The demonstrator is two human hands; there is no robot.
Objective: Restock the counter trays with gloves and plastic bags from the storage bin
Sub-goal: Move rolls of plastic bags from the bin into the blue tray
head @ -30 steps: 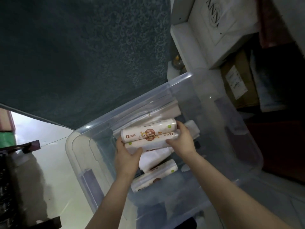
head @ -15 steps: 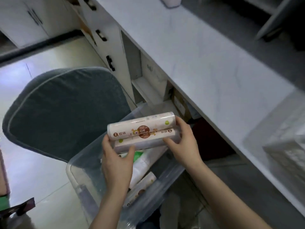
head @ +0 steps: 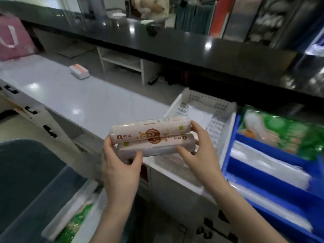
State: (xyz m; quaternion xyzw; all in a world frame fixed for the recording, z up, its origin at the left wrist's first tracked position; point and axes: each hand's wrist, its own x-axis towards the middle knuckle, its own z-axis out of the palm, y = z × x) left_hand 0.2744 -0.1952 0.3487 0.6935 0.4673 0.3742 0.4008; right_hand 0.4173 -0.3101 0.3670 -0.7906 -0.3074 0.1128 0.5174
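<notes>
Two plastic bag rolls point(head: 152, 135) with printed labels lie stacked between my hands, held level above the counter's front edge. My left hand point(head: 121, 165) grips their left end and my right hand point(head: 201, 151) grips the right end. Just behind the rolls stands a white perforated tray point(head: 206, 104) with a little clear plastic in it. To its right is a blue divided tray point(head: 263, 165) holding clear bags and a green packet point(head: 284, 134). The clear storage bin point(head: 70, 216) is low at the left, with packets inside.
A grey counter top point(head: 78, 95) runs from the left to the trays, with a small white and orange box point(head: 79, 71) on it. A dark chair cushion point(head: 26, 181) fills the lower left. A black raised ledge point(head: 192, 48) runs behind the counter.
Both hands have lifted the two rolls out of the storage bin and up to counter height. The view has swung from the bin to the counter trays.
</notes>
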